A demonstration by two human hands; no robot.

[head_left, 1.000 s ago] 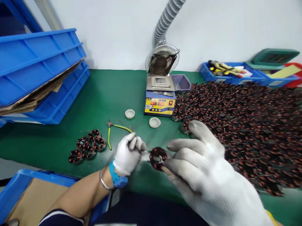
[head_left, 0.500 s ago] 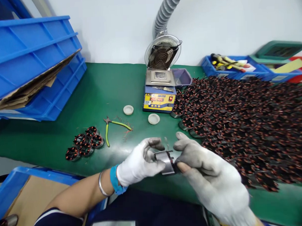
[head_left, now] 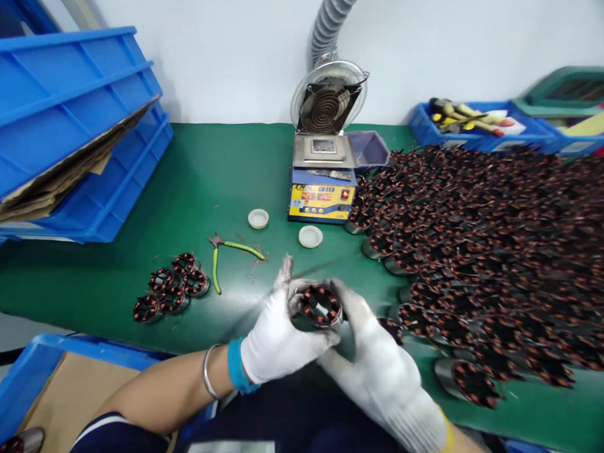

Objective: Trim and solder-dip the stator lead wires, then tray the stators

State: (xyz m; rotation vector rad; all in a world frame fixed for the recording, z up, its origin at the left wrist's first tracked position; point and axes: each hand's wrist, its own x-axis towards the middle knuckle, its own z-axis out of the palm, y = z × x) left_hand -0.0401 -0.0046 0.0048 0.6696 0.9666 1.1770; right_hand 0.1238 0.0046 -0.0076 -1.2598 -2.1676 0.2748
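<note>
In a white glove with a blue cuff, my left hand (head_left: pixel 286 331) is closed round the left side of a metal ring part with copper windings (head_left: pixel 319 307). The part's open, wound face is turned up, and a pale spot shows through its middle. My right hand (head_left: pixel 372 357), in a white glove with a yellow cuff, holds the same part from the right, its thumb and fingers at the rim. Green-handled cutters (head_left: pixel 227 250) lie open on the green table behind my left hand. Several similar ring parts (head_left: pixel 172 285) stand in a small group at the left.
A solder pot (head_left: pixel 320 192) stands at the back under a grey hose, with two small white dishes (head_left: pixel 310 237) in front. Many wound parts (head_left: pixel 484 265) cover the right side. Blue crates (head_left: pixel 66 96) are stacked at the left; tool bins (head_left: pixel 478 138) sit at the back right.
The ring part has turned from its side to face up. My right hand has moved left and now grips its right side; its fingers were at the wound end before.
</note>
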